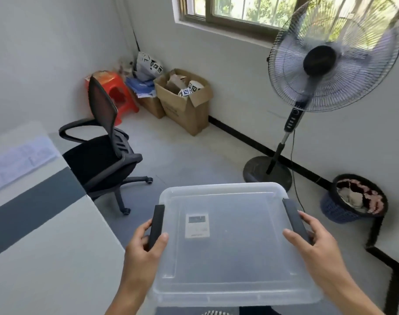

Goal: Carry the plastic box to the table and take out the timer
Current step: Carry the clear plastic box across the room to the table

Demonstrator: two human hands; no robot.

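Observation:
A clear plastic box (239,258) with its lid on hangs in the air in front of me, above the floor. My left hand (146,246) grips its black left latch and my right hand (316,242) grips its black right latch. A white timer (197,225) with a small dark display lies flat inside, seen through the lid, left of the box's middle. The white table (46,258) with a dark grey stripe stands to my left, its corner close to the box's left side.
A black office chair (103,153) stands beside the table's far end. A standing fan (330,64) and a dark waste basket (355,198) line the right wall. Cardboard boxes (184,103) and a red stool (116,94) fill the far corner. A paper sheet (19,160) lies on the table.

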